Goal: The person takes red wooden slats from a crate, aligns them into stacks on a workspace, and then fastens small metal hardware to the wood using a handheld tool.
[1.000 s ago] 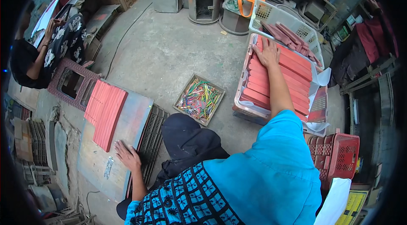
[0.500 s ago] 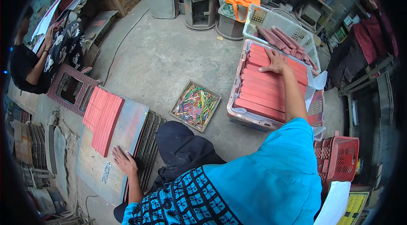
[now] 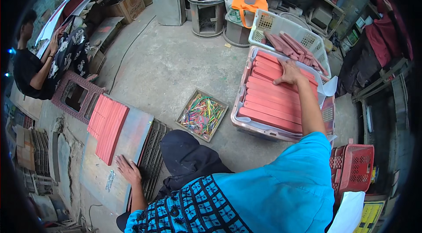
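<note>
Salmon-pink slats [image 3: 271, 100] packed side by side in lined crate [image 3: 244, 124], likely saving room; right hand [image 3: 291, 74] spread across them, grip unclear; left hand [image 3: 128, 170] flat, empty on surface [image 3: 96, 168], likely bracing.

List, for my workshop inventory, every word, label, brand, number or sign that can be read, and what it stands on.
Nothing reads clearly enough to quote.
Cardboard box: dark print, too small and blurred.
Yellow panel, lower right: dark print, too small and partly cut off.
Salmon-coloured sticks under the right hand: no text visible.
</note>
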Motion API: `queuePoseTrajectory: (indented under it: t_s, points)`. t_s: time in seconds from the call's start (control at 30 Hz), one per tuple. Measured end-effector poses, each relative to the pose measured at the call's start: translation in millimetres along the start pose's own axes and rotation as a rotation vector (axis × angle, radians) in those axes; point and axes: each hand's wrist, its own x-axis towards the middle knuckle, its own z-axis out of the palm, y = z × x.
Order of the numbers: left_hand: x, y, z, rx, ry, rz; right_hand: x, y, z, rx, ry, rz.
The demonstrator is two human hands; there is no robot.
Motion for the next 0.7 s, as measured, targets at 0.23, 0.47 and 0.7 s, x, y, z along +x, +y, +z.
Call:
queuePoseTrajectory:
  t_s: [0.23,0.47,0.7]
  points:
    - [0,-2,1,-0.011,-0.006,-0.006,-13,-4,8,0.068,0.066,-0.126]
    - [0,-15,10,-0.107,-0.026,0.026,-30,-12,16,0.039,0.161,-0.097]
    - [15,44,-31,-0.769,0.139,0.069,-71,-104,-66,0.354,0.548,-0.371]
